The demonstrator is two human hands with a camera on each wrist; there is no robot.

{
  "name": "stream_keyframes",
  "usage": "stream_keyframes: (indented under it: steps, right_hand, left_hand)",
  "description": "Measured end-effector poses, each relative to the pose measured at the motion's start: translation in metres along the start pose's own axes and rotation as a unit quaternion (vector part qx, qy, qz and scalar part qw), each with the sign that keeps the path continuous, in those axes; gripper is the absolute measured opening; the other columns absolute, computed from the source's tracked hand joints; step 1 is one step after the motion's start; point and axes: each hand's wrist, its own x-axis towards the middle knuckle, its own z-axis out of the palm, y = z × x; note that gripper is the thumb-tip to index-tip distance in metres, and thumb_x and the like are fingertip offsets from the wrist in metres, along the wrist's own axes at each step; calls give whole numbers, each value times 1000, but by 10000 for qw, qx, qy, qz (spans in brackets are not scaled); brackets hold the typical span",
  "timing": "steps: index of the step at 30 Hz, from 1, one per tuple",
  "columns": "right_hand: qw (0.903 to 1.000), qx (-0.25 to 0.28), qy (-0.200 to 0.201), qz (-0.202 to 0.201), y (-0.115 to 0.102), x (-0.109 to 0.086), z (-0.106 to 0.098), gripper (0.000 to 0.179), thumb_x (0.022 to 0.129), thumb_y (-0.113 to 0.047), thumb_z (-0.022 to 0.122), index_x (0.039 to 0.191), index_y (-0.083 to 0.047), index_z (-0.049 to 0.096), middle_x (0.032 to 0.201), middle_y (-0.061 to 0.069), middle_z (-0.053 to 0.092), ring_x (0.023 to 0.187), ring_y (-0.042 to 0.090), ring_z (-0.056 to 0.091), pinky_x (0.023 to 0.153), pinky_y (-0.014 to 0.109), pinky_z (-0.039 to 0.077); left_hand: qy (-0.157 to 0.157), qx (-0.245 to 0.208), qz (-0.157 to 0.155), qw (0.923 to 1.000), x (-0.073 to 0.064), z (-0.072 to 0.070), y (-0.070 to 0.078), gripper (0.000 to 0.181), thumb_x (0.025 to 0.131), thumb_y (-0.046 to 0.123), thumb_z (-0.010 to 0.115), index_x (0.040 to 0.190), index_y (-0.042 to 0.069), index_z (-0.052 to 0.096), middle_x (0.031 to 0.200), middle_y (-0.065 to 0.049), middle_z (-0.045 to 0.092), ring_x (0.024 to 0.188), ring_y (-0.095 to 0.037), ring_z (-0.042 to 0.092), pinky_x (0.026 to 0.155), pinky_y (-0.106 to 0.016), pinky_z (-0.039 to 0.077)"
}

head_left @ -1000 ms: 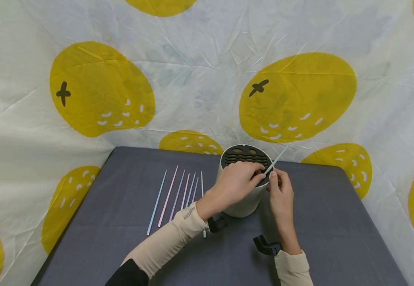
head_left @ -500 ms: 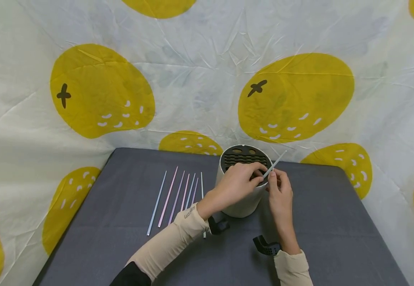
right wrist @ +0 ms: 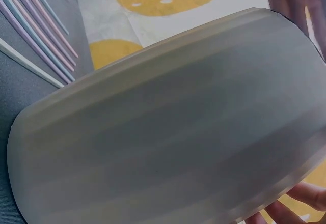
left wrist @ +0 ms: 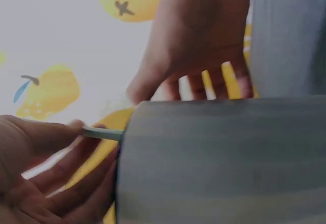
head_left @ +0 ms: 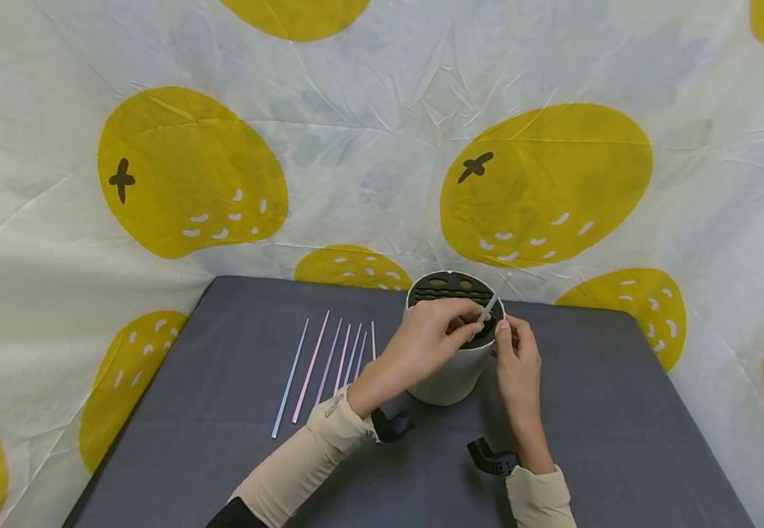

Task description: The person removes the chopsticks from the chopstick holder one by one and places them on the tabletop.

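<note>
A pale green chopstick point(head_left: 490, 306) slants over the slotted black top of a round whitish utensil holder point(head_left: 446, 378). My left hand point(head_left: 431, 334) pinches it between thumb and fingers. In the left wrist view the chopstick point(left wrist: 104, 133) runs from those fingertips to the holder's top edge, and what lies beyond is hidden. At the holder's right side, my right hand point(head_left: 519, 363) grips the rim, thumb on the near side and fingers bent behind. The right wrist view is mostly filled by the holder's side wall point(right wrist: 168, 117), with a few right fingertips point(right wrist: 282, 211) at its lower edge.
Several pastel chopsticks point(head_left: 289, 378) in blue, pink, purple and whitish lie side by side left of the holder, partly under the left forearm. The dark grey table point(head_left: 619, 411) meets a white cloth backdrop point(head_left: 369, 169) printed with yellow fruit. Black camera mounts point(head_left: 490, 456) sit at both wrists.
The chopstick's free end has come left and inward over the holder, and it now stands steeper in view. My left hand has shifted slightly left; the right hand keeps its place at the rim.
</note>
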Motion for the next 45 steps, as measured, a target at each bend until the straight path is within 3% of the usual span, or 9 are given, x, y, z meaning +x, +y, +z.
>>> stream_keyframes:
  steps: [5,10,15,18,21,26,30,37,45]
  right_hand:
    - [10000,22,-52,15,0,-1,0,53,111,-50,41,143,-11,58,130,9,61,95,3,58,79,12,48]
    - [10000,-25,-16,63,0,0,0,53,111,-50,41,142,-11,59,128,8,61,95,4,58,79,12,47]
    - [9999,-88,33,117,0,1,1,53,110,-52,41,141,-11,59,126,8,61,97,7,57,79,10,46]
    - [9999,-75,58,119,0,1,2,53,111,-50,41,140,-10,59,125,8,61,98,8,56,79,9,46]
    - [9999,-54,77,108,0,1,2,52,111,-49,41,140,-10,59,123,7,60,98,9,56,79,8,46]
    - [9999,-36,74,94,1,1,3,51,111,-49,41,139,-10,59,123,6,59,98,9,55,79,9,46]
    - [10000,5,50,63,1,1,3,51,111,-48,42,139,-10,59,125,6,60,101,7,55,80,8,46]
    - [10000,-3,58,75,2,2,1,51,111,-50,42,140,-12,59,127,5,60,100,9,56,80,9,46]
    - [10000,16,4,45,1,1,1,50,111,-48,42,140,-11,59,126,6,61,101,8,56,80,8,47]
  left_hand:
    - [782,-629,917,9907,-4,-13,3,24,102,14,68,124,9,75,113,-1,76,93,-6,71,81,-11,54]
    - [1757,-1009,1801,9626,-6,-27,8,24,99,2,69,122,-1,74,111,-12,75,94,-15,74,82,-17,59]
    - [2639,-1270,2087,9331,-10,-44,10,26,95,-7,70,121,-8,73,110,-19,74,92,-23,75,74,-26,61]
    - [2911,-1333,1953,9270,-15,-55,4,26,93,-8,71,119,-9,74,109,-20,75,93,-27,76,73,-29,63]
    - [2975,-1392,1506,9324,-22,-65,-6,27,93,-7,72,120,-6,75,107,-19,76,91,-25,76,73,-29,64]
    - [2792,-1718,256,9444,-39,-77,-33,29,95,-2,73,124,-2,75,106,-19,76,90,-15,74,73,-28,64]
    - [2593,-2103,-800,9392,-54,-82,-56,31,97,5,73,127,4,75,108,-21,76,88,-11,72,71,-30,65]
    - [1893,-2820,-2533,9058,-74,-94,-99,33,101,21,71,132,9,73,110,-11,79,84,-13,74,73,-30,65]
    - [1233,-2840,-4024,8615,-108,-111,-158,45,101,30,71,140,8,67,107,5,81,83,-8,70,76,-27,63]
